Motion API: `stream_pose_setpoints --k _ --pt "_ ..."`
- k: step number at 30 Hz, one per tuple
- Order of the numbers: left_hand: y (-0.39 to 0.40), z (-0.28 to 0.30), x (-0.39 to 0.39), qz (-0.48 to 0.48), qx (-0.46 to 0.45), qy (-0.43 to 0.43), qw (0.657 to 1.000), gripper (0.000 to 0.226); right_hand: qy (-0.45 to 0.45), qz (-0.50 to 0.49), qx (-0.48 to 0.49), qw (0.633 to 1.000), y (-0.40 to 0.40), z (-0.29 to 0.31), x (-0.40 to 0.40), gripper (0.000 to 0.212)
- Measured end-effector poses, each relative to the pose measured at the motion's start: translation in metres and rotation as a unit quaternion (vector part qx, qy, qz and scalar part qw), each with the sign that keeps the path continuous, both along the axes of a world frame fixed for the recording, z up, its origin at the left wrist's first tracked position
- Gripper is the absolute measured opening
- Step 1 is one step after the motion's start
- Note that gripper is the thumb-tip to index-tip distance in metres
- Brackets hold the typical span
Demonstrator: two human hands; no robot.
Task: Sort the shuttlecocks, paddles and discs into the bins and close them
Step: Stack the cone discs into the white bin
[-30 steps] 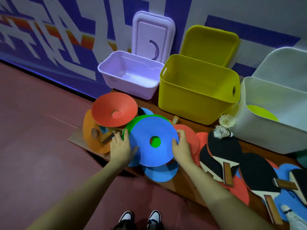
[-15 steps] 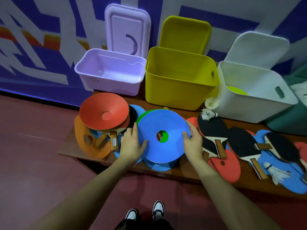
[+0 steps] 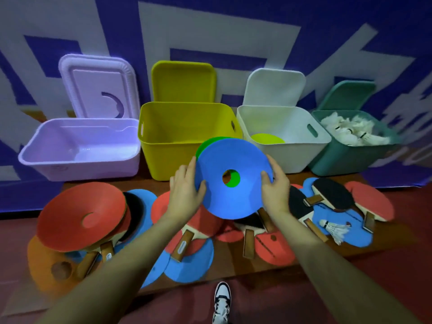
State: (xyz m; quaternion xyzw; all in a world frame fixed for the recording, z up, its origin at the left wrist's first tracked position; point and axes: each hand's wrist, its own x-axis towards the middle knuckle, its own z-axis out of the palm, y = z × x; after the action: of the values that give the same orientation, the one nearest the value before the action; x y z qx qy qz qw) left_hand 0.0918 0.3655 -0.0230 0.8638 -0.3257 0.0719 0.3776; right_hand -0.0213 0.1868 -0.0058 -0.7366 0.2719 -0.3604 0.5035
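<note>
Both my left hand [image 3: 187, 192] and right hand [image 3: 277, 190] grip the light, flexible blue disc [image 3: 233, 178] by opposite rims above the surface [image 3: 152, 183].

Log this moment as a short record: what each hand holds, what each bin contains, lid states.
left hand: grips left edge of the blue disc
right hand: grips its right edge
behind blue disc: green disc
purple bin: nothing visible inside
yellow bin: inside not visible
white bin: one lime disc
teal bin: shuttlecocks
lids: all four off, leaning behind
on the board: paddles, discs, one shuttlecock
</note>
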Motion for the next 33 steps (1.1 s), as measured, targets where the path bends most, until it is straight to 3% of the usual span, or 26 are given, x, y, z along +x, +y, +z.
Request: stream_pose_setpoints --k 10,19,23,25,28,33 --pt "-0.153 0.052 0.069 -0.025 -0.019 -0.053 0.998 0.063 -0.070 -0.074 0.021 0.995 -0.142 0.038 0.068 0.043" --pt "-0.288 0.067 0.114 0.001 0.013 -0.055 0.998 0.058 -0.020 -0.029 -0.004 0.999 -0.280 0.063 0.104 0.038" --pt "-0.335 0.053 0.127 -0.007 0.067 -0.016 0.998 0.053 0.044 -0.007 -0.018 0.999 -0.322 0.044 0.113 0.037" --pt "-0.349 0.035 0.132 -0.023 0.110 0.004 0.994 0.052 0.119 -0.004 -0.054 0.991 -0.341 0.024 0.116 0.039" --pt "-0.360 0.010 0.135 -0.043 0.189 0.022 0.981 0.055 0.295 0.000 -0.124 0.948 -0.360 -0.004 0.116 0.044" --pt "-0.367 -0.005 0.137 -0.054 0.302 0.024 0.951 0.052 0.426 0.045 -0.183 0.885 -0.365 -0.026 0.118 0.044"
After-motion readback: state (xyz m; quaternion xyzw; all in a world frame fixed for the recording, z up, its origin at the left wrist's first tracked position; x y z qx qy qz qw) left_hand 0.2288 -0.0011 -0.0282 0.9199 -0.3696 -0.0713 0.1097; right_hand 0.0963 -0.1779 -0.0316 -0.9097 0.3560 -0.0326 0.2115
